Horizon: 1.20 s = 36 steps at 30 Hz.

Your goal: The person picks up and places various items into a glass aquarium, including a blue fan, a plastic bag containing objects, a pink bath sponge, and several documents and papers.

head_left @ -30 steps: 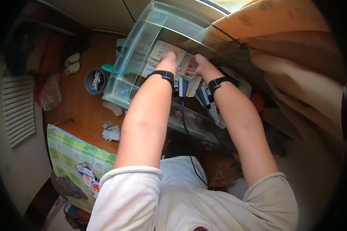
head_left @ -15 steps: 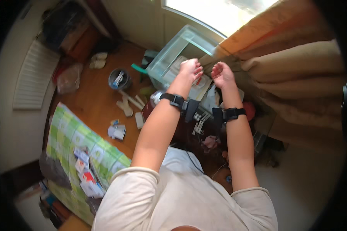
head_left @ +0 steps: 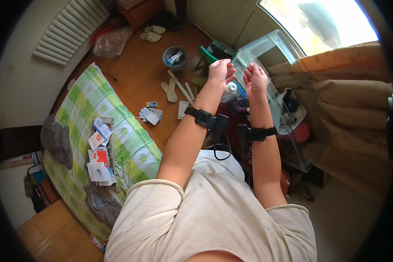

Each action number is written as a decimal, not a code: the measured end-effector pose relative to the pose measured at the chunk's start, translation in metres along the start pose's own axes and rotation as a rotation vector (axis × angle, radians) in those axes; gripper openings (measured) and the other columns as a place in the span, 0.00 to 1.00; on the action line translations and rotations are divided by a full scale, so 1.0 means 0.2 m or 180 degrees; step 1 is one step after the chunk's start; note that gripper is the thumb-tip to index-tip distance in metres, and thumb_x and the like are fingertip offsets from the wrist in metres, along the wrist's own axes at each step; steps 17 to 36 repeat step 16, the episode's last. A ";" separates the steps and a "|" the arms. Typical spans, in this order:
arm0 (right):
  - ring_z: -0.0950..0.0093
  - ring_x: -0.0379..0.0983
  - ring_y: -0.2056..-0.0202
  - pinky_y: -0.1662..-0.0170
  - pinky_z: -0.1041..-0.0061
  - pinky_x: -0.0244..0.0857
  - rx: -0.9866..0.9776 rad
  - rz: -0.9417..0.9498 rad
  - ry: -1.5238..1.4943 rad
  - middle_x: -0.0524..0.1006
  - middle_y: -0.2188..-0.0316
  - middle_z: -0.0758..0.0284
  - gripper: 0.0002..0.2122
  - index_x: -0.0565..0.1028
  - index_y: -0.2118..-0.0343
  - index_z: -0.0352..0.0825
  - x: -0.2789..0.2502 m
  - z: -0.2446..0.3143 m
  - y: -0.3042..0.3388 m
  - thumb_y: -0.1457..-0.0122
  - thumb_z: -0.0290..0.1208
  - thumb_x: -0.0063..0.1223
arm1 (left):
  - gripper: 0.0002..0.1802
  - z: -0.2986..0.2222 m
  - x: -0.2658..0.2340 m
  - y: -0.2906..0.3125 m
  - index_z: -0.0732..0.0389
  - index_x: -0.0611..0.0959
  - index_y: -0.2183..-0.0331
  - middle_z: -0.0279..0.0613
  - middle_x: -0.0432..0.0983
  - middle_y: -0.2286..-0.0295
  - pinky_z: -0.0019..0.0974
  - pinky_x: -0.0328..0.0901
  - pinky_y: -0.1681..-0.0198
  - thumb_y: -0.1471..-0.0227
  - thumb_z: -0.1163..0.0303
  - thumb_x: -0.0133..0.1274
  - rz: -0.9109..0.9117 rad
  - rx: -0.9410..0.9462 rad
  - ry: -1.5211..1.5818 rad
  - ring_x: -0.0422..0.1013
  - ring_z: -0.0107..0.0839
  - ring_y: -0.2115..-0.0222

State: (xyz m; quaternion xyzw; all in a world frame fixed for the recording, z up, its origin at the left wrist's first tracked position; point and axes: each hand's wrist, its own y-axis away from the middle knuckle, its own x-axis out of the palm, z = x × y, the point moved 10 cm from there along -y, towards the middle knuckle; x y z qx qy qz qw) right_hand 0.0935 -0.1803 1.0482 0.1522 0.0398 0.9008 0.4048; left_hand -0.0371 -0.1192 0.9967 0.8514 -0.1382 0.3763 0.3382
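Note:
Both my arms reach forward at chest height, side by side. My left hand (head_left: 221, 73) is empty, its fingers loosely curled and apart. A short gap to the right, my right hand (head_left: 256, 81) is also empty, with bent fingers slightly spread. Each forearm wears a black strap with a small dark device, one on the left wrist (head_left: 204, 118) and one on the right (head_left: 260, 133). Below and between the hands stands a clear bottle with a white top (head_left: 230, 89). Beyond them is a glass tank (head_left: 254, 45), partly covered by my right hand.
A bed with a green checked sheet (head_left: 137, 162) lies at left, with boxes and papers (head_left: 99, 172) on it. On the wooden floor are a dark bucket (head_left: 182, 60), slippers (head_left: 152, 35), a plastic bag (head_left: 112, 43) and white gloves (head_left: 144, 114). Curtains (head_left: 345, 102) hang at right.
The view has swung left, so the bed, bucket and tank appear further right or more fully. My hands stay raised and empty, and the right fingers look straighter than before.

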 end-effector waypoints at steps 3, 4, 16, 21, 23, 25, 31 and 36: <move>0.81 0.67 0.75 0.73 0.84 0.62 0.0278 0.0184 0.0050 0.71 0.74 0.72 0.07 0.70 0.67 0.37 0.17 -0.22 0.11 0.48 0.30 0.50 | 0.08 -0.11 -0.35 0.04 0.57 0.75 0.68 0.35 0.72 0.73 0.37 0.66 0.68 0.55 0.68 0.51 -0.0246 0.0077 0.0230 0.69 0.30 0.71; 0.81 0.68 0.75 0.73 0.83 0.63 0.0340 0.0285 0.0049 0.71 0.73 0.71 0.06 0.70 0.67 0.37 0.23 -0.28 0.13 0.48 0.29 0.50 | 0.08 -0.15 -0.46 0.06 0.57 0.75 0.68 0.35 0.73 0.74 0.37 0.66 0.69 0.55 0.68 0.51 -0.0316 0.0130 0.0331 0.70 0.30 0.72; 0.74 0.70 0.68 0.64 0.74 0.65 0.1240 0.0970 0.0884 0.71 0.68 0.69 0.11 0.66 0.61 0.37 0.74 -1.18 0.46 0.47 0.29 0.48 | 0.08 -0.26 -1.68 0.32 0.55 0.74 0.69 0.30 0.73 0.76 0.38 0.66 0.70 0.56 0.66 0.53 -0.1598 0.0247 0.1080 0.70 0.29 0.73; 0.74 0.70 0.68 0.64 0.74 0.65 0.1240 0.0970 0.0884 0.71 0.68 0.69 0.11 0.66 0.61 0.37 0.74 -1.18 0.46 0.47 0.29 0.48 | 0.08 -0.26 -1.68 0.32 0.55 0.74 0.69 0.30 0.73 0.76 0.38 0.66 0.70 0.56 0.66 0.53 -0.1598 0.0247 0.1080 0.70 0.29 0.73; 0.74 0.70 0.68 0.64 0.74 0.65 0.1240 0.0970 0.0884 0.71 0.68 0.69 0.11 0.66 0.61 0.37 0.74 -1.18 0.46 0.47 0.29 0.48 | 0.08 -0.26 -1.68 0.32 0.55 0.74 0.69 0.30 0.73 0.76 0.38 0.66 0.70 0.56 0.66 0.53 -0.1598 0.0247 0.1080 0.70 0.29 0.73; 0.74 0.70 0.68 0.64 0.74 0.65 0.1240 0.0970 0.0884 0.71 0.68 0.69 0.11 0.66 0.61 0.37 0.74 -1.18 0.46 0.47 0.29 0.48 | 0.08 -0.26 -1.68 0.32 0.55 0.74 0.69 0.30 0.73 0.76 0.38 0.66 0.70 0.56 0.66 0.53 -0.1598 0.0247 0.1080 0.70 0.29 0.73; 0.74 0.70 0.68 0.64 0.74 0.65 0.1240 0.0970 0.0884 0.71 0.68 0.69 0.11 0.66 0.61 0.37 0.74 -1.18 0.46 0.47 0.29 0.48 | 0.08 -0.26 -1.68 0.32 0.55 0.74 0.69 0.30 0.73 0.76 0.38 0.66 0.70 0.56 0.66 0.53 -0.1598 0.0247 0.1080 0.70 0.29 0.73; 0.74 0.70 0.68 0.64 0.74 0.65 0.1240 0.0970 0.0884 0.71 0.68 0.69 0.11 0.66 0.61 0.37 0.74 -1.18 0.46 0.47 0.29 0.48 | 0.08 -0.26 -1.68 0.32 0.55 0.74 0.69 0.30 0.73 0.76 0.38 0.66 0.70 0.56 0.66 0.53 -0.1598 0.0247 0.1080 0.70 0.29 0.73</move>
